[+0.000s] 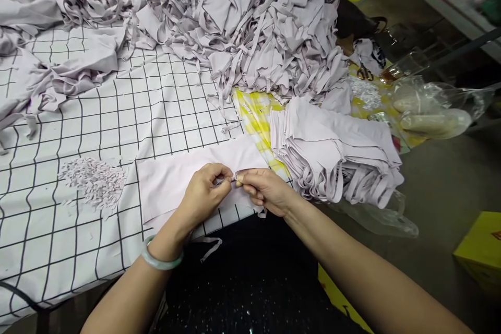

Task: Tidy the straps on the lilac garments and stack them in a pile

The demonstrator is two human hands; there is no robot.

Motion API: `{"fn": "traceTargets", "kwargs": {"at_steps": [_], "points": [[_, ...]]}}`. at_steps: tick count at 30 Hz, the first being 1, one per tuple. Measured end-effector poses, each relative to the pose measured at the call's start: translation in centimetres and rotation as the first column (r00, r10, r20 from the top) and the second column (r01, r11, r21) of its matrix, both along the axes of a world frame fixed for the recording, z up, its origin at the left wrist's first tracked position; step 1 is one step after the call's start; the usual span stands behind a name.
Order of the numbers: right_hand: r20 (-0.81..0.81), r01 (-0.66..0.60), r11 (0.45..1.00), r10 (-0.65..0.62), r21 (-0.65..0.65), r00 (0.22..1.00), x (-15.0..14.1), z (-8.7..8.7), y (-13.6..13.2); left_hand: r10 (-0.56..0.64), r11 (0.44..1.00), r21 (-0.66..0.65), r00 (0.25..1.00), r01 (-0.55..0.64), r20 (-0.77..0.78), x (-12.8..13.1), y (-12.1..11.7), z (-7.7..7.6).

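Note:
A pale pink piece of clothing [168, 172] lies flat at the table's front edge, under both hands. My left hand [207, 188] is closed in a pinch on its thin fabric strap, a jade-green bangle around the wrist. Close beside it, my right hand [268, 188] pinches the same strap between thumb and forefinger. A tiny whitish bit [235, 178] shows between the two sets of fingertips; its kind is too small to make out. One thin strap end [212, 248] hangs over the edge onto the dark apron.
To the left sits a heap of small pale clippings [96, 182]. A neat stack of pink garments [332, 146] stands at the right edge, with a large loose garment pile [266, 31] behind. Scissors [365, 73] and a clear plastic bag [430, 109] lie farther right.

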State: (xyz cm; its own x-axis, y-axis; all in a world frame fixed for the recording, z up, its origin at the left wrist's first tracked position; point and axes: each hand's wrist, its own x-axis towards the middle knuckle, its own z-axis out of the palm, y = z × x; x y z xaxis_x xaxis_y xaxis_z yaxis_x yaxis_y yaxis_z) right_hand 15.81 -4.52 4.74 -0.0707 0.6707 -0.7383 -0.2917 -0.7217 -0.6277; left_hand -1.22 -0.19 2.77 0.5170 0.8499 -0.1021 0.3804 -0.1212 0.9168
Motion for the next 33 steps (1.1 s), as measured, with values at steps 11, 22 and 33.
{"fn": "traceTargets", "kwargs": {"at_steps": [11,22,33], "points": [[0.053,-0.076,0.990,0.071,0.117,0.996,-0.56,-0.08,-0.49,0.071,0.997,-0.016,0.996,-0.072,-0.047,0.79,0.02,0.16],[0.095,-0.051,0.989,0.038,0.138,0.995,-0.83,0.06,-0.70,0.028,0.999,-0.027,0.997,-0.030,-0.070,0.80,0.10,0.59],[0.010,-0.018,0.998,0.018,0.055,1.000,-0.48,0.00,-0.26,0.003,1.000,-0.013,0.999,-0.004,-0.048,0.10,0.08,0.25]]}}
